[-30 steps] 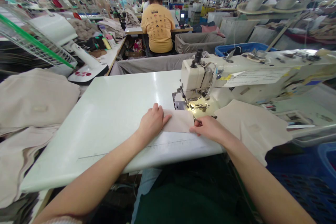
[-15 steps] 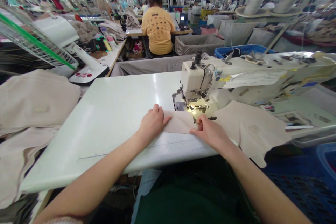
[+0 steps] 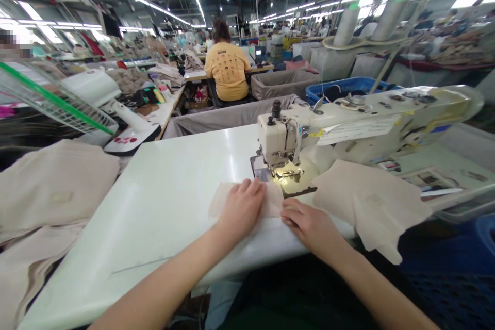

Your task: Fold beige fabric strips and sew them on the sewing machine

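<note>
Thin beige cloth strip (image 3: 274, 199), near edge of white table (image 3: 185, 185) | left hand (image 3: 244, 207): fingers flat on it | right hand (image 3: 311, 223): fingers bent at its right end, can't tell if pinching | looks soft, light; hold ends

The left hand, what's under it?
A small beige cloth lies under the left hand, showing on both sides, with the pale table below. The part the hand covers can't be seen.

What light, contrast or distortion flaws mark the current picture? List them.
Head view: whitish glare streaks the table; head view: yellow light glows on the plate under the machine; head view: the pale cloth contrasts only weakly with the table; head view, upper right: the spools lean, probably wide-angle stretch.
</note>
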Motion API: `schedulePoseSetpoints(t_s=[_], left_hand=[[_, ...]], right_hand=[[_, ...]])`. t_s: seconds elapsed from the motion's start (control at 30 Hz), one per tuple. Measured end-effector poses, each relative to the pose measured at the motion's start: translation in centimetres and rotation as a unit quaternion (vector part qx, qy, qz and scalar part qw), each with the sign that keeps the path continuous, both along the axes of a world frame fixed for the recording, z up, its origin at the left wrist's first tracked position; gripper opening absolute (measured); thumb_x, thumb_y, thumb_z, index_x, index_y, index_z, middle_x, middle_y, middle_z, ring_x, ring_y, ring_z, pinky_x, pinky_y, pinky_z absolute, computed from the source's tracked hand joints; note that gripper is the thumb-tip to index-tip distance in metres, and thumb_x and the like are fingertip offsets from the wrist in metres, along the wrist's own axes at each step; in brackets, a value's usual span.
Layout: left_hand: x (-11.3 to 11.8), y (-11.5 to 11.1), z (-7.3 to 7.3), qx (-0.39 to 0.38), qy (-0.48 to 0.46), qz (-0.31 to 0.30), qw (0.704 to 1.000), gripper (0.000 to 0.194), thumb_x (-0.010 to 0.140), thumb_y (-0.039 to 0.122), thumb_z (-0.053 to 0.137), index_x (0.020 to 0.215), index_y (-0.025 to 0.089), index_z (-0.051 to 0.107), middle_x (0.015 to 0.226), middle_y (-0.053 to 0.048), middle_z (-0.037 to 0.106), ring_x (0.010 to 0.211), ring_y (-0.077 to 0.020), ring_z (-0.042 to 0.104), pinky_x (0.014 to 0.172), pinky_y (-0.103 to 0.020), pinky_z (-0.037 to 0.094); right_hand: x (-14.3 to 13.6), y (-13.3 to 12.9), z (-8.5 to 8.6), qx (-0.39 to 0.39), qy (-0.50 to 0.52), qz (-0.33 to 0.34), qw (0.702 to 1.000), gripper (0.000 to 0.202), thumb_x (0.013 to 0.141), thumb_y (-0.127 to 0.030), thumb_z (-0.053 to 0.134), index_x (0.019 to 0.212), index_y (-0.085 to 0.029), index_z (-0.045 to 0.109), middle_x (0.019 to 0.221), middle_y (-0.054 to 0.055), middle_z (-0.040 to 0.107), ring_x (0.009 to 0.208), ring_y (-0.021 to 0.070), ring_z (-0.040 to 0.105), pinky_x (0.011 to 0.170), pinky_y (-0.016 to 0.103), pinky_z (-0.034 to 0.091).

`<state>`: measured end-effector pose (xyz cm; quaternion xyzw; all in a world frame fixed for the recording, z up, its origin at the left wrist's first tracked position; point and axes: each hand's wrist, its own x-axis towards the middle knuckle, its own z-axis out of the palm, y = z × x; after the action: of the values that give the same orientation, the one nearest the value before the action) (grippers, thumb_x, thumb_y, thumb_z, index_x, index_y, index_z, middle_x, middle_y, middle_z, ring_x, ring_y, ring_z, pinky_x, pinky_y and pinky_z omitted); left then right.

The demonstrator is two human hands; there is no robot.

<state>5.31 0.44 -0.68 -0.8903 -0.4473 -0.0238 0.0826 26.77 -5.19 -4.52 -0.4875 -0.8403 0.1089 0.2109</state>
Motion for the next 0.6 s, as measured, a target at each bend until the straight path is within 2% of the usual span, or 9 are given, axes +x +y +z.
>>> schedulePoseSetpoints(t_s=[0.03,0.1,0.2,0.3,0.6], left_hand=[[0.6,0.0,-0.3,-0.001,-0.012,-0.047,0.999,0.030,0.103,0.023,0.042,0.130,0.017,0.053,0.129,-0.012,0.057,0.116,-0.0259,0.054,0.098,-0.039,0.046],[1.7,0.1,-1.0,-0.008,-0.028,-0.086,0.996,0.032,0.103,0.027,0.046,0.132,0.016,0.053,0.133,-0.011,0.057,0.120,-0.0261,0.052,0.103,-0.040,0.044],[2.7,0.8,-1.6,-0.015,-0.026,-0.063,0.998,0.035,0.101,0.032,0.051,0.132,0.016,0.053,0.128,-0.013,0.059,0.118,-0.0275,0.053,0.096,-0.041,0.046],[2.8,1.6,-1.5,-0.013,-0.023,-0.041,0.999,0.036,0.101,0.035,0.051,0.131,0.016,0.055,0.127,-0.013,0.060,0.115,-0.0276,0.053,0.091,-0.042,0.048],[2.9,2.8,-1.0,-0.027,-0.042,-0.030,0.998,0.033,0.101,0.034,0.050,0.130,0.019,0.055,0.130,-0.010,0.058,0.121,-0.0271,0.051,0.096,-0.040,0.046]], right_hand=[[0.0,-0.1,-0.1,0.004,0.002,0.006,1.000,0.021,0.095,-0.011,0.054,0.107,-0.021,0.069,0.128,0.007,0.065,0.097,0.0215,0.069,0.081,0.030,0.056],[0.0,-0.1,-0.2,0.008,0.003,0.011,1.000,0.026,0.093,-0.008,0.054,0.110,-0.021,0.069,0.129,0.007,0.066,0.101,0.0222,0.069,0.086,0.032,0.056],[0.1,0.3,-0.4,0.011,0.006,0.002,1.000,0.028,0.094,-0.010,0.052,0.111,-0.022,0.070,0.130,0.008,0.067,0.100,0.0224,0.070,0.086,0.032,0.057],[0.2,1.1,-0.7,0.013,0.014,-0.008,1.000,0.028,0.095,-0.012,0.052,0.115,-0.022,0.069,0.131,0.009,0.066,0.100,0.0226,0.071,0.088,0.033,0.056],[0.0,2.6,-0.5,-0.005,0.009,-0.014,1.000,0.024,0.098,-0.013,0.051,0.110,-0.021,0.070,0.127,0.008,0.068,0.097,0.0222,0.071,0.084,0.031,0.055]])
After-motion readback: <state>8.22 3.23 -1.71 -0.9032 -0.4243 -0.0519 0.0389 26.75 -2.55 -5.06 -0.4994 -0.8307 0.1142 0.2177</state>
